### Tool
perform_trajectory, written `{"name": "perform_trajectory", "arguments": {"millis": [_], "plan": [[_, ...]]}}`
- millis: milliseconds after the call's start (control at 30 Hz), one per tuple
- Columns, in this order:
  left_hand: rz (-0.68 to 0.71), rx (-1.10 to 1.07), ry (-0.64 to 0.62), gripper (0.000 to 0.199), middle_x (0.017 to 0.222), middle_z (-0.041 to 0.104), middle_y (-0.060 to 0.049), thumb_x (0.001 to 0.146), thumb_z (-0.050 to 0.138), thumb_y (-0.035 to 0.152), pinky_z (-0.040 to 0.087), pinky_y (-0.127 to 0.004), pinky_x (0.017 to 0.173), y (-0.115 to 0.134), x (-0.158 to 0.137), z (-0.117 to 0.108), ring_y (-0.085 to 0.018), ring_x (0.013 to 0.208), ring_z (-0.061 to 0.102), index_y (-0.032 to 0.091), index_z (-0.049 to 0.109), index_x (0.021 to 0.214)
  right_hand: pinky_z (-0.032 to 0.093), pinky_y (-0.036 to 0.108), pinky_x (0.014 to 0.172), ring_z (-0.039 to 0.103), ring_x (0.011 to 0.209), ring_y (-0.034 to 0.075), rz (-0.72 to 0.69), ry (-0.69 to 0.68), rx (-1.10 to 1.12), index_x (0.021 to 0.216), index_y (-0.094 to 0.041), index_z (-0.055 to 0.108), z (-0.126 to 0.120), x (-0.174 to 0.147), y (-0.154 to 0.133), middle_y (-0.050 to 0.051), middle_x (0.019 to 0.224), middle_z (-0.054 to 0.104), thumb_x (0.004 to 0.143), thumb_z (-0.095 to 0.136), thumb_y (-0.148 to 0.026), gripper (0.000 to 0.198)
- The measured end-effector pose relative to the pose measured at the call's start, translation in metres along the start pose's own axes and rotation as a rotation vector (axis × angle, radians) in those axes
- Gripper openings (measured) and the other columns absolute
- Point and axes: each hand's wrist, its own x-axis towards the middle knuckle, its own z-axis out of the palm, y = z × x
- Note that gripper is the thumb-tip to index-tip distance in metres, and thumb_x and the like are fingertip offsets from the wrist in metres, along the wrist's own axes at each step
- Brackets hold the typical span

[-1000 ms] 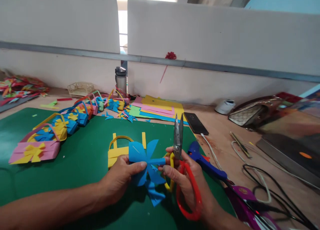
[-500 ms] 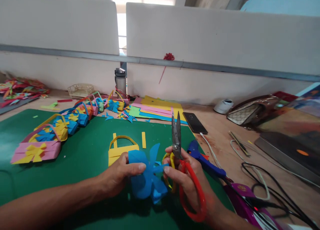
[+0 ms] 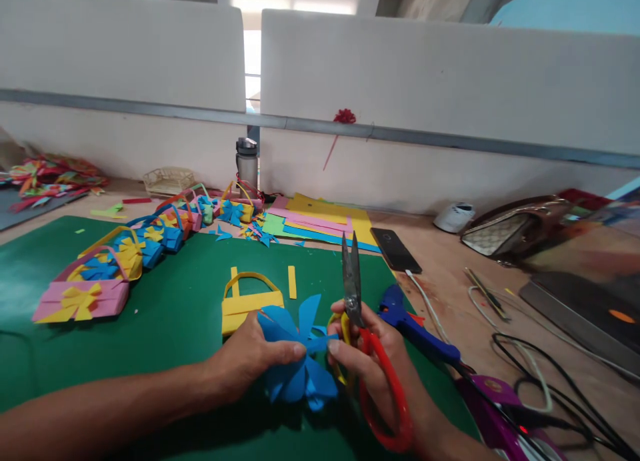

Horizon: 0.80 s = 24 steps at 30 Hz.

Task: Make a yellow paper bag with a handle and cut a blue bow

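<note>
Between my hands is a blue paper flower (image 3: pixel 300 377) with several pointed petals. My left hand (image 3: pixel 253 351) pinches it, thumb on top near the centre. My right hand (image 3: pixel 373 354) holds scissors (image 3: pixel 353 287) with one red and one yellow handle, blades pointing up and slightly apart. Its thumb and fingertips also touch the tip of a right-hand petal. Just behind my left hand lies a small yellow paper basket (image 3: pixel 250 307) with an arched handle, partly hidden by the hand. A loose yellow paper strip (image 3: pixel 293 282) rests to its right.
Finished paper baskets (image 3: pixel 83 301) line the left of the green mat (image 3: pixel 175 334). Coloured paper sheets (image 3: pixel 325 221) and scraps lie behind. To the right are a phone (image 3: pixel 396 249), a blue glue gun (image 3: pixel 417 331) and black cables (image 3: pixel 560 394). A bottle (image 3: pixel 247 164) stands at the back.
My left thumb has slid right toward the flower's centre, and the left part of the flower now shows separate petals. The whole view has shifted slightly; the scissors stay in my right hand.
</note>
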Motion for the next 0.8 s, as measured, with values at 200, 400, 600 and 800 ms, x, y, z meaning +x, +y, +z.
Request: {"name": "perform_trajectory", "arguments": {"millis": [200, 400, 600, 800], "plan": [[-0.006, 0.005, 0.003, 0.027, 0.074, 0.071, -0.007, 0.062, 0.078, 0.027, 0.053, -0.031, 0.067, 0.002, -0.003, 0.002, -0.020, 0.065, 0.065, 0.011, 0.070, 0.082, 0.045, 0.024, 0.056, 0.053, 0.061, 0.011, -0.026, 0.014, -0.009, 0.097, -0.021, 0.051, 0.001, 0.000, -0.001, -0.002, 0.077, 0.053, 0.069, 0.068, -0.025, 0.033], [0.008, -0.113, 0.118, 0.027, 0.071, 0.070, -0.008, 0.061, 0.079, 0.024, 0.054, -0.036, 0.067, 0.011, -0.004, 0.001, -0.020, 0.062, 0.065, 0.011, 0.067, 0.081, 0.047, 0.028, 0.064, 0.058, 0.068, 0.015, -0.063, 0.009, -0.064, 0.105, -0.022, 0.051, -0.008, -0.009, -0.007, 0.000, 0.078, 0.057, 0.074, 0.068, -0.042, 0.041], [0.003, -0.183, 0.220, 0.027, 0.061, 0.066, -0.004, 0.055, 0.082, 0.023, 0.053, -0.032, 0.059, 0.029, 0.000, -0.001, -0.016, 0.054, 0.061, 0.011, 0.063, 0.071, 0.047, 0.034, 0.071, 0.060, 0.074, 0.022, -0.038, -0.049, 0.018, 0.099, -0.023, 0.056, -0.025, -0.018, 0.003, 0.005, 0.073, 0.064, 0.059, 0.066, -0.071, 0.063], [0.093, -0.162, 0.249, 0.023, 0.059, 0.063, 0.000, 0.060, 0.078, 0.025, 0.050, -0.027, 0.053, 0.036, 0.004, -0.009, -0.014, 0.053, 0.059, 0.015, 0.061, 0.071, 0.048, 0.032, 0.060, 0.061, 0.066, 0.021, 0.122, -0.201, 0.086, 0.093, -0.021, 0.056, -0.033, -0.009, 0.036, 0.008, 0.073, 0.063, 0.065, 0.050, -0.079, 0.065]]}}
